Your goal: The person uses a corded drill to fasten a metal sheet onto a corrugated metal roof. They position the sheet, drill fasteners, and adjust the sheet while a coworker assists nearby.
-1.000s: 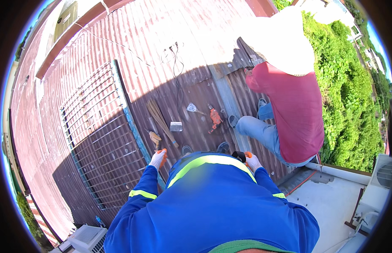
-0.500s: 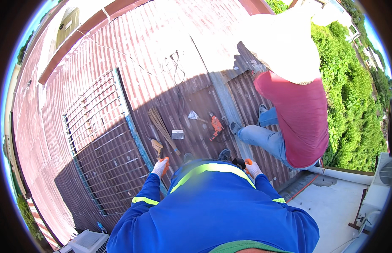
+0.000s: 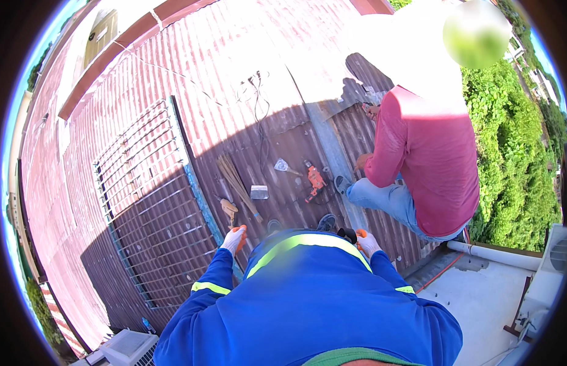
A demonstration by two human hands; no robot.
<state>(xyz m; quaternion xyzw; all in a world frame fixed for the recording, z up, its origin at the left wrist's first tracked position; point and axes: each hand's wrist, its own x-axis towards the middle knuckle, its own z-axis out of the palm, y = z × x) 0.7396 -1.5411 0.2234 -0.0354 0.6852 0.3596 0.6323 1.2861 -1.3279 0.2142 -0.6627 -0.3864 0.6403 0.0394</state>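
Observation:
My left hand (image 3: 234, 239), in a white glove with orange fingers, is closed at my left side; what it holds, if anything, I cannot make out. Just beyond it is a tan-handled tool (image 3: 229, 208), and I cannot tell whether they touch. My right hand (image 3: 368, 243), gloved alike, closes by my waist on a black rounded object (image 3: 346, 235), partly hidden by my blue jacket. On the corrugated roof (image 3: 283, 137) ahead lie a stick bundle (image 3: 238, 183), a grey metal piece (image 3: 259, 192), a trowel-like tool (image 3: 286, 166) and an orange power drill (image 3: 315, 181).
A person in a red shirt (image 3: 439, 158) crouches at the right, one hand (image 3: 371, 111) by a metal sheet edge. A metal grille (image 3: 143, 207) lies at the left. Cables (image 3: 259, 104) run ahead. Air-conditioning units (image 3: 128, 346) stand at the lower left and right.
The person in red has leaned back and right, and their lower hand now shows near their knee. My hands have barely moved.

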